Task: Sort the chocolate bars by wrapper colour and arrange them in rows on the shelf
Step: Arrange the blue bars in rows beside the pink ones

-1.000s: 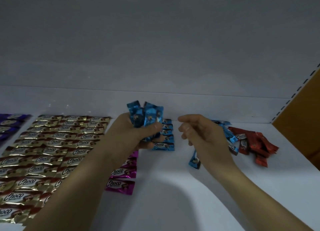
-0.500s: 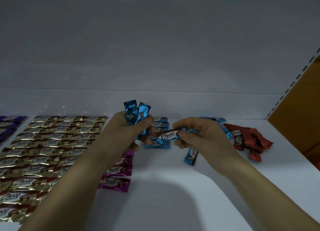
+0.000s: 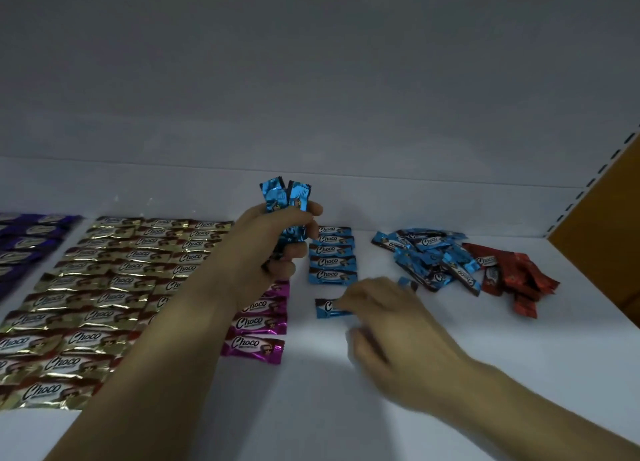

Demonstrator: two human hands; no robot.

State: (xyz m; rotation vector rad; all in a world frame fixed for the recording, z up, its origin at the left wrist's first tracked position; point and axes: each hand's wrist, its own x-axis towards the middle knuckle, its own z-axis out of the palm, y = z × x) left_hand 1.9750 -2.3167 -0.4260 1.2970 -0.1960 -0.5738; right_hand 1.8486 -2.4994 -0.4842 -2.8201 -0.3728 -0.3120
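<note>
Left hand grips bunch of blue foil-wrapped chocolate bars | right hand blurred, grip unclear | bars probably light, slippery: pinch mid-length

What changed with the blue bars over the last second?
The right hand pinched one blue bar from the bunch in the left hand and brought it down to the shelf, just nearer than the blue row; blur hides whether it has let go. Unchanged: the left hand grips the bunch; gold rows and loose blue pile lie as before.
</note>
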